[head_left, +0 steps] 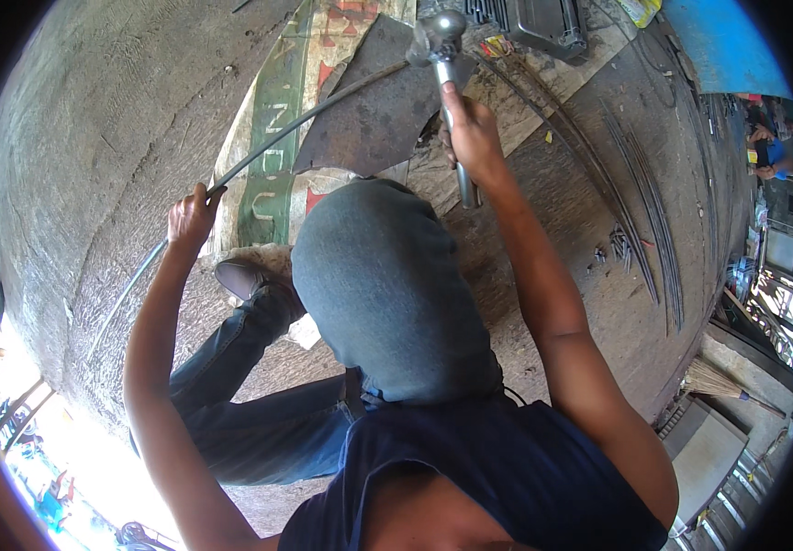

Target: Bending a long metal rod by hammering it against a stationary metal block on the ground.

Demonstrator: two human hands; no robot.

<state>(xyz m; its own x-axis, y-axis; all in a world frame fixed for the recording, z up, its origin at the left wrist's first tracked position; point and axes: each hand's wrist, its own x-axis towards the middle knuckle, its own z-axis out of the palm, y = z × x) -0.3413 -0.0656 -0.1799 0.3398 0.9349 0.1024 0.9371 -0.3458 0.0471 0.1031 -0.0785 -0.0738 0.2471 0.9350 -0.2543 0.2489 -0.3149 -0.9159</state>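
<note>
My left hand is closed around a long thin metal rod. The rod slants from the lower left up to the far middle, its far end beside the hammer head. In my right hand is a ball-peen hammer, gripped by its metal handle. The hammer's round head points away from me and hides what lies directly beneath it. A dark flat metal sheet lies below the rod, on a printed cloth or tarp.
Long bent rods and a bundle of straighter rods lie on the right. Several short metal pieces are near them. A dark metal box is at the far side. A broom lies at lower right; a person is at far right.
</note>
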